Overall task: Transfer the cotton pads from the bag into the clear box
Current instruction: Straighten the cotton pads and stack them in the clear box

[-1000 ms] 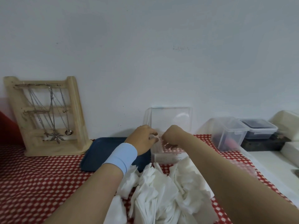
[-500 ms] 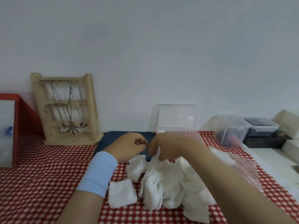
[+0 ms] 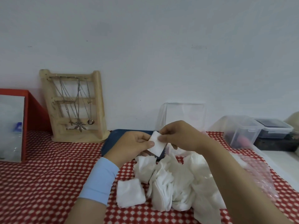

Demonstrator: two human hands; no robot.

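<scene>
Cotton pad [image 3: 157, 145] is pinched between left hand [image 3: 131, 146] and right hand [image 3: 181, 136], above the pad pile [image 3: 171, 183].

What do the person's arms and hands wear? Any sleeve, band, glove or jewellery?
A light blue band sits round the left wrist. The left hand and right hand are bare: no gloves, no visible rings. The right arm shows no sleeve, no watch.
</scene>
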